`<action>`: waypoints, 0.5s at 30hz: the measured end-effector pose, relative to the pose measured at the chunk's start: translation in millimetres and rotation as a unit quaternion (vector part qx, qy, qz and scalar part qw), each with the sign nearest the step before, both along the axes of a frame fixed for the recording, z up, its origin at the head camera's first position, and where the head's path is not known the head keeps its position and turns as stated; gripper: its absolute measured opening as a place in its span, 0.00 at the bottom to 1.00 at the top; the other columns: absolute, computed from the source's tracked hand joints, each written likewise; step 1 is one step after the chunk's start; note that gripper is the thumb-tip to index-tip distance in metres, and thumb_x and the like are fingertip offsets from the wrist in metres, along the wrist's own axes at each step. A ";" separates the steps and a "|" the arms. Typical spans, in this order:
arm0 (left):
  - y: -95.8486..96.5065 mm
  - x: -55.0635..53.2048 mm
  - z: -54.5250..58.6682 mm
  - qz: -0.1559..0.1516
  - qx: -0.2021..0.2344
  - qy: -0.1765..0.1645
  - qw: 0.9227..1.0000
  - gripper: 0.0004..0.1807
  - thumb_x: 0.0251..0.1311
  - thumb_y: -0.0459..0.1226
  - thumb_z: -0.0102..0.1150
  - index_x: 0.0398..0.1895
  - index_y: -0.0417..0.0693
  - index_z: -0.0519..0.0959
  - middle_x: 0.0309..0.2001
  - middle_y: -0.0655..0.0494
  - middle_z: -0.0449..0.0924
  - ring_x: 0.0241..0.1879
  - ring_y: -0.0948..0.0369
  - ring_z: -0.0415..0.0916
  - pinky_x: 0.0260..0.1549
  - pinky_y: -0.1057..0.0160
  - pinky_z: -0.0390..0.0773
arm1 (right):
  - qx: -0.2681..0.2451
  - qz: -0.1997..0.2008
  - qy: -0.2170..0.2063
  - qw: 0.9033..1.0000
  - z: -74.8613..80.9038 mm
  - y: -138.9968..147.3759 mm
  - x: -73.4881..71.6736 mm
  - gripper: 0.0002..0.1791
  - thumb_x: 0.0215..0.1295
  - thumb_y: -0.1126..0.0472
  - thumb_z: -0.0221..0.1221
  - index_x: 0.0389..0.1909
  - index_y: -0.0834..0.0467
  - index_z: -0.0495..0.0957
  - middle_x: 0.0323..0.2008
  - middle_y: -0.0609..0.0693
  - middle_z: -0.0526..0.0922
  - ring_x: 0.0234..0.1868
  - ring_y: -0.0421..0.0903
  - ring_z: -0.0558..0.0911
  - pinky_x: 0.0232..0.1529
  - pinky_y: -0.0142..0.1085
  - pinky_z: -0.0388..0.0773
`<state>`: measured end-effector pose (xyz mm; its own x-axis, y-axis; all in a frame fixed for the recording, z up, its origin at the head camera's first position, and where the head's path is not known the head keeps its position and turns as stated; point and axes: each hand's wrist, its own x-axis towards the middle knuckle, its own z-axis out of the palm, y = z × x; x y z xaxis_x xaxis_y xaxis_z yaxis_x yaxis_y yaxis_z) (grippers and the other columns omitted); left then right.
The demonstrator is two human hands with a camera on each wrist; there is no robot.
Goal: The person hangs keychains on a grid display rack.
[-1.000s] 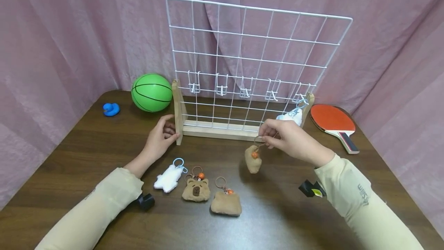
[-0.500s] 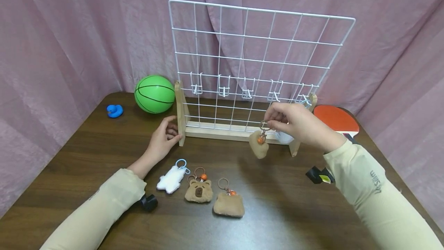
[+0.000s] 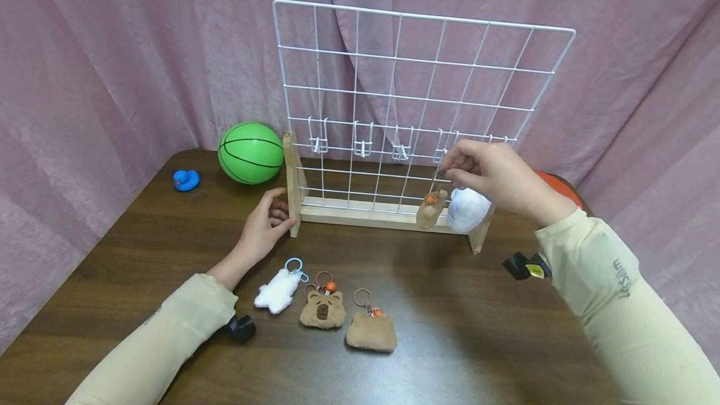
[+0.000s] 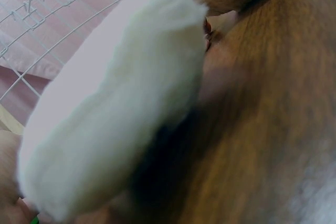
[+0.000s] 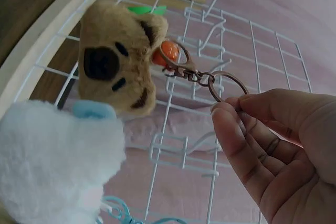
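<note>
My right hand (image 3: 489, 170) pinches the metal ring of a brown plush bear keychain (image 3: 430, 211) between thumb and forefinger. The keychain dangles in front of the white wire grid rack (image 3: 388, 86). In the right wrist view, the bear's face (image 5: 107, 64) and orange bead (image 5: 169, 52) show near the hooks (image 5: 176, 148). Beside it, a white plush keychain (image 3: 468, 210) hangs at the rack's right end. My left hand (image 3: 263, 220) grips the rack's left wooden stand (image 3: 294, 186). On the table lie a white plush keychain (image 3: 278, 290) and two brown plush ones (image 3: 322, 311).
A green ball (image 3: 250, 153) and a blue rubber duck (image 3: 186, 180) stand at the back left. The red table tennis paddle (image 3: 561, 187) is partly hidden behind my right forearm. Several white hooks (image 3: 362, 147) line the grid. Pink curtains (image 3: 140, 49) hang behind the table.
My right hand has risen toward the right-hand hooks, carrying the brown bear keychain up and slightly right. My left hand has stayed at the wooden stand.
</note>
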<state>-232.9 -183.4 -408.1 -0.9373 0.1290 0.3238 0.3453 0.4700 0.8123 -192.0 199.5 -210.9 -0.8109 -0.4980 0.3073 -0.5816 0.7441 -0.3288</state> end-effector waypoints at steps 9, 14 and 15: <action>0.3 0.4 0.7 0.002 -0.003 -0.002 1.000 0.34 0.58 0.26 0.61 0.67 0.39 0.59 0.47 0.36 0.74 0.42 0.50 0.76 0.35 0.80 0.76 | -0.009 -0.041 0.007 0.999 2.7 8.9 -6.3 0.03 0.64 0.68 0.57 0.37 0.60 0.78 0.30 0.53 0.85 0.29 0.39 0.80 0.32 0.23 0.76; -0.1 0.5 -0.1 0.004 -0.004 -0.002 1.000 0.33 0.58 0.26 0.61 0.67 0.39 0.59 0.47 0.37 0.74 0.42 0.50 0.76 0.36 0.79 0.76 | -0.025 -0.049 -0.004 0.998 1.9 10.7 -10.3 0.04 0.64 0.69 0.57 0.38 0.62 0.79 0.30 0.55 0.85 0.26 0.37 0.80 0.30 0.23 0.77; -0.1 0.5 -0.2 0.004 -0.002 -0.003 1.000 0.34 0.58 0.26 0.61 0.67 0.39 0.60 0.47 0.37 0.74 0.42 0.50 0.76 0.36 0.79 0.77 | -0.027 -0.049 -0.007 0.998 1.5 11.0 -11.3 0.04 0.65 0.69 0.56 0.39 0.62 0.78 0.30 0.56 0.85 0.25 0.38 0.80 0.30 0.23 0.77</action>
<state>-232.4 -183.5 -408.2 -0.9401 0.1234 0.3178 0.3371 0.4756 0.8125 -203.4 210.5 -209.4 -0.8594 -0.3981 0.3209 -0.5016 0.7783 -0.3777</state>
